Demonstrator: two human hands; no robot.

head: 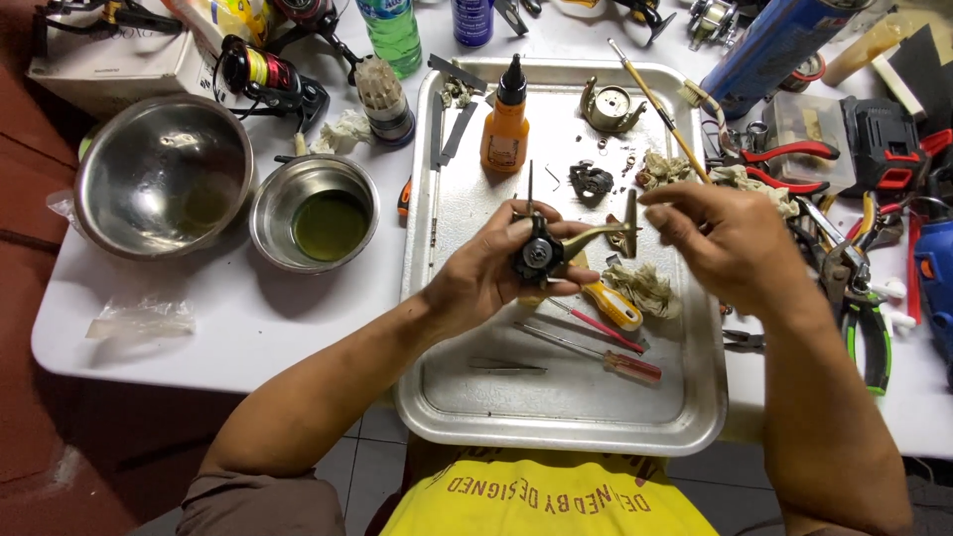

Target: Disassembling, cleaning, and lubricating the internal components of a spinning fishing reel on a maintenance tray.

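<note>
Your left hand (496,263) is clamped around a black-and-bronze fishing reel body (544,253) held above the metal tray (556,397), and your right hand (720,238) has fingertips pinched together at the tip of its bronze foot. It looks rigid, compact and fairly heavy, probably greasy and slippery, so grip the black housing, not the thin shaft sticking up. Beyond your grip stands an orange bottle (504,129) with a black nozzle; farther up-left, a green bottle (392,35).
</note>
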